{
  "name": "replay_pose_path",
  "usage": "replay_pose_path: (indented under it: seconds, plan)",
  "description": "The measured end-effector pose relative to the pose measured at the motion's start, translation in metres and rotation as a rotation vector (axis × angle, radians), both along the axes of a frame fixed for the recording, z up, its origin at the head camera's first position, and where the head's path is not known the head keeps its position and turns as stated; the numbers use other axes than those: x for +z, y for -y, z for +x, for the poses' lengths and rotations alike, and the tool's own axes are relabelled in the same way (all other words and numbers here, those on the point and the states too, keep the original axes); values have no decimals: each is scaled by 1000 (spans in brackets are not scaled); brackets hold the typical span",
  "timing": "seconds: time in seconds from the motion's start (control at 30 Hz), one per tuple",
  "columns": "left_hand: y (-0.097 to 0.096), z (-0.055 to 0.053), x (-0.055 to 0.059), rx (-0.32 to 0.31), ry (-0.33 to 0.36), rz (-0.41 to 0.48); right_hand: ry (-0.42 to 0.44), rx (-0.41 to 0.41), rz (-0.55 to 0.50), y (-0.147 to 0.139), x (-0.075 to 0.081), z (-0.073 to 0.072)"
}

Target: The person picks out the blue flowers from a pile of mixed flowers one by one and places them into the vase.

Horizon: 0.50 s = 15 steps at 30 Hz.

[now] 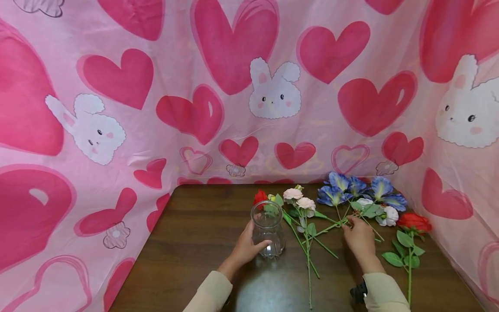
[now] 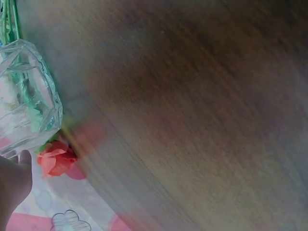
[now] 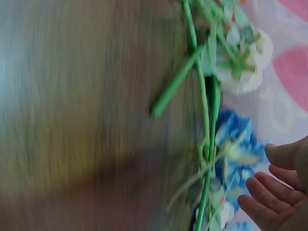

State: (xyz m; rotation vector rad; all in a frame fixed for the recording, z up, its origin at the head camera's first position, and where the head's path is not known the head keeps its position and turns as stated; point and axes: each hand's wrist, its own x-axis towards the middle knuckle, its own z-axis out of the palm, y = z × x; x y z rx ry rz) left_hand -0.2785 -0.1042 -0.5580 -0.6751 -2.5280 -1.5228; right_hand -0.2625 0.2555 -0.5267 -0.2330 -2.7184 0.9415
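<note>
Head: one glass vase [image 1: 270,232] is gripped by the left hand [image 1: 249,245]; a wide stretch of tabletop [image 1: 195,242] is seen to its left edge. Two red roses [image 1: 414,222], two pale pink blooms [image 1: 293,194] counted. Right hand [image 1: 360,242] is placed at crossed stems [image 1: 336,225].
Left wrist: vase is cropped at left.
Right wrist: fingers [image 3: 279,187] are held apart from thumb, beside blue irises [image 3: 233,127].

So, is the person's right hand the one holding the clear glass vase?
No, the left hand grips the clear glass vase, while the right hand is by the green flower stems.
</note>
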Motion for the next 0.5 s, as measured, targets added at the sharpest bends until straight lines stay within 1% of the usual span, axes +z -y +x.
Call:
replay_pose_path:
  seconds: [0.07, 0.2, 0.37, 0.5]
  plan:
    - [0, 0, 0, -1, -4, -6, 12, 6, 31, -9, 1, -1]
    - [1, 0, 0, 5, -1, -1, 71, 41, 82, -22, 1, -5]
    - [1, 0, 0, 3, 3, 3, 140, 94, 157, -31, -1, -7]
    - [1, 0, -1, 2, -7, -10, 172, 142, 224, -34, -1, -7]
